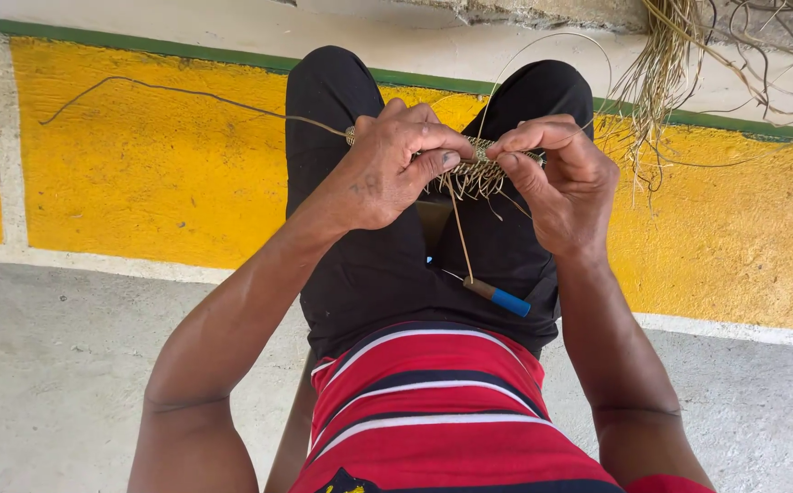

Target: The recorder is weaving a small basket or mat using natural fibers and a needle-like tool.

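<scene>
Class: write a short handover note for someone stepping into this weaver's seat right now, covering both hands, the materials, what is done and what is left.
Left hand: pinch grip on the woven strip.
Right hand: pinching the strip's other end.
A loose strand trails left over the yellow floor. The blue-handled tool lies on the lap. The fibre bundle is at upper right.
Done: a short woven length.
Left: loose ends hang unworked.

One woven strip [478, 169], one tool [498, 296], perhaps.
</scene>
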